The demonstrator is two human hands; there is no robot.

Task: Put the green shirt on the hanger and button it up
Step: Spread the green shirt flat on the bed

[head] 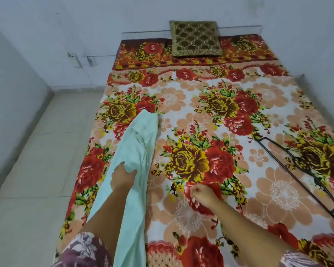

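The green shirt (138, 143) is a pale mint garment, bunched into a long strip along the left side of the bed. My left hand (122, 177) grips a fold of it about halfway along its length. My right hand (204, 194) hovers over the bedspread near the middle, fingers curled into a loose fist with nothing visible in it. The hanger (297, 174) is a dark metal one lying flat on the right side of the bed, well apart from both hands, its hook hard to make out against the print.
A floral bedspread (210, 116) in red, yellow and peach covers the bed. A brown patterned cushion (195, 38) leans at the head against the white wall. Pale floor tiles (37, 170) run along the bed's left edge.
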